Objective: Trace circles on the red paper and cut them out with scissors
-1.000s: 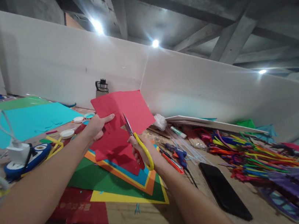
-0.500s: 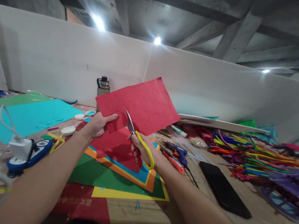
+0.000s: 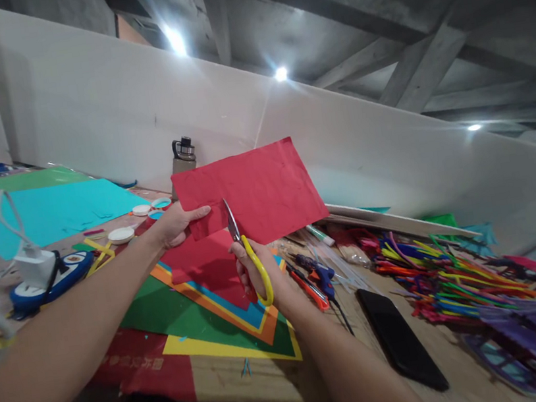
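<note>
A red sheet [image 3: 261, 192] is held up over the table, its left end pinched by my left hand [image 3: 175, 226] with the thumb on top. My right hand [image 3: 256, 269] grips scissors [image 3: 257, 266] with a yellow handle loop and a red one. Their blades point up and stand at the sheet's lower edge, right of my left thumb, around a cut in the paper. Beneath lies a stack of coloured sheets, red on top, with green [image 3: 153, 307] and yellow [image 3: 229, 351] ones showing below.
Right of the stack are a red cutter [image 3: 309, 290], a blue glue gun [image 3: 324, 276], a black phone [image 3: 401, 338] and colourful pipe cleaners [image 3: 458, 274]. A bottle [image 3: 182, 156] stands behind; a blue power strip [image 3: 53, 284] and cyan sheet [image 3: 50, 215] lie left.
The scissor blades have shifted very slightly left at the cut, and the red sheet's right corner has moved a little outward. Both hands keep their holds.
</note>
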A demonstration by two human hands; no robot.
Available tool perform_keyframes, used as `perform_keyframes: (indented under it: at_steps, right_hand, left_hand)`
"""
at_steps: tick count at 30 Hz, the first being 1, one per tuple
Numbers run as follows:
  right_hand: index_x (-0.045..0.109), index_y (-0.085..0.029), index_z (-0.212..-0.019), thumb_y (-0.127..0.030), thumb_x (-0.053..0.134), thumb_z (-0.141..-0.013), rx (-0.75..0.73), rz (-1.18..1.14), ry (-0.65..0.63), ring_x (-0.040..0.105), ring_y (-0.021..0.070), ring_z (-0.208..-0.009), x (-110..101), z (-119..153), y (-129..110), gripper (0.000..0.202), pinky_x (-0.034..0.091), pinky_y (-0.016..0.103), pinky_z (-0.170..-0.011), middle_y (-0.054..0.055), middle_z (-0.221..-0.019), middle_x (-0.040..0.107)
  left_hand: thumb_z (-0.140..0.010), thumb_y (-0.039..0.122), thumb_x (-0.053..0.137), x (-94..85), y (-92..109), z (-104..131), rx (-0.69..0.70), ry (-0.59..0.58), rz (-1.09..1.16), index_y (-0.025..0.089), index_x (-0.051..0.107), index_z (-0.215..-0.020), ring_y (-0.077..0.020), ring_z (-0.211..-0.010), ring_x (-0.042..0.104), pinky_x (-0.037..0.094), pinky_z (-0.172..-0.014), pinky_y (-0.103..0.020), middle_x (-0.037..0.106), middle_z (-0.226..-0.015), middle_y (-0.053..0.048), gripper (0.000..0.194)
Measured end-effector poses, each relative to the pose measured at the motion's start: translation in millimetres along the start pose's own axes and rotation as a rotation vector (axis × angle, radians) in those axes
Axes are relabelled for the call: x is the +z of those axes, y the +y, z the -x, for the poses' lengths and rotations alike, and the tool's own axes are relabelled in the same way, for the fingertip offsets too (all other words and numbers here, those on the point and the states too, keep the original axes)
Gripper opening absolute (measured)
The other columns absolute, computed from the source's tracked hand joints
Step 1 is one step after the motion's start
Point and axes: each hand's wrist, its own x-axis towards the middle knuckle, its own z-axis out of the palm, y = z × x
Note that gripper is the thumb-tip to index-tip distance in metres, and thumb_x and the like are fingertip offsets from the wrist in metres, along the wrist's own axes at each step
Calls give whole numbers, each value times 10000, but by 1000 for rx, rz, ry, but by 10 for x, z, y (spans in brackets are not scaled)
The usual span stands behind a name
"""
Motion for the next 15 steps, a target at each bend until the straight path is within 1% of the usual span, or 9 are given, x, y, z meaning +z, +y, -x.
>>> perform_keyframes:
  at_steps: [3, 6, 8, 9, 11, 15]
  right_hand:
    - [510, -214, -886, -651, 517, -810, 24, 8, 4, 403, 70, -327, 4, -8, 2, 443, 361, 185, -288, -89, -525, 450]
    - [499, -216, -868, -655, 519, -805, 33, 22, 6, 399, 67, -328, 8, -27, 33, 444, 368, 187, -294, -88, -529, 452]
    - [493, -215, -855, -656, 528, -799, 30, 39, 14, 405, 71, -339, 11, -37, 55, 446, 372, 191, -295, -83, -534, 450]
    - [494, -214, -856, -654, 535, -796, 28, 50, 12, 409, 76, -345, 12, -40, 61, 446, 374, 195, -296, -81, -534, 449]
    - [507, -211, -877, -649, 546, -793, 27, 79, -2, 416, 82, -350, 12, -40, 60, 447, 379, 202, -298, -78, -537, 447]
    - [525, -211, -940, -652, 539, -798, 32, 94, -46, 421, 79, -367, 12, -22, 8, 464, 391, 194, -313, -75, -560, 449]
  left_hand:
    - [-599, 165, 847, -15, -5, -8, -24, 15, 17, 152, 677, -1143, -274, -983, 693, 572, -853, -356, 721, -1112, -135, 571]
    - [-654, 152, 804, -46, -9, -34, -125, 52, 80, 120, 715, -965, -219, -776, 720, 601, -709, -301, 755, -951, -119, 326]
    - [-703, 175, 770, -61, -7, -53, -153, 99, 139, 110, 710, -882, -195, -672, 710, 604, -642, -285, 757, -847, -107, 200]
    - [-717, 182, 758, -64, -4, -58, -142, 120, 158, 113, 705, -876, -195, -656, 708, 607, -632, -289, 755, -825, -102, 181]
    - [-714, 179, 761, -56, 7, -56, -104, 150, 145, 120, 700, -912, -215, -675, 716, 615, -643, -317, 756, -836, -103, 216]
    - [-651, 195, 815, -29, 35, -22, -56, 204, -16, 130, 702, -985, -273, -766, 725, 618, -690, -364, 761, -871, -111, 358]
